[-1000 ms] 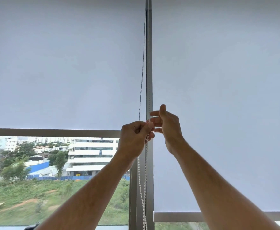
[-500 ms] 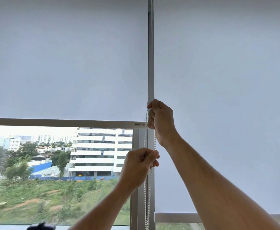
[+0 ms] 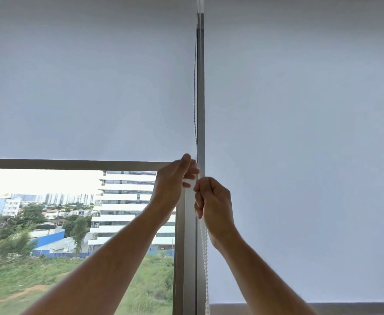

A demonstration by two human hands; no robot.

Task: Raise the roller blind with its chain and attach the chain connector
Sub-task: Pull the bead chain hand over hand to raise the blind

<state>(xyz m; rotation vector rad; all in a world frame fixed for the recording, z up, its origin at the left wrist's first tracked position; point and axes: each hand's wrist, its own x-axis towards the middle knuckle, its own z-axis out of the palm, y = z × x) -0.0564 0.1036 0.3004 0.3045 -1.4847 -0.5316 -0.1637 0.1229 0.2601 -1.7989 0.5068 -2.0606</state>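
Since half a second ago, swapped heights: left hand (image 3: 171,185) now up at the blind's bottom edge, right hand (image 3: 212,201) now lower, just beneath and to the right of it. Nearest, two bare forearms rising from the bottom edge toward mid-frame. Left hand half open, thumb up, fingertips (image 3: 192,171) pinching at the white beaded plastic chain (image 3: 205,258); grip itself hard to make out. Right hand curled into a fist around the same chain, strands hanging below it to the bottom edge. Above the hands, chain (image 3: 195,87) running up, dark against the light, beside the grey vertical metal window post (image 3: 200,98) at centre. Further back, left pale-grey fabric roller blind (image 3: 84,87) raised about halfway, its grey bottom bar (image 3: 72,164) across mid-left; right pale-grey blind (image 3: 300,133) down near the sill. Beyond the glass, lower left, white multi-storey building (image 3: 127,201), blue fence, trees, grass. Small label by the left fingertips, unreadable.
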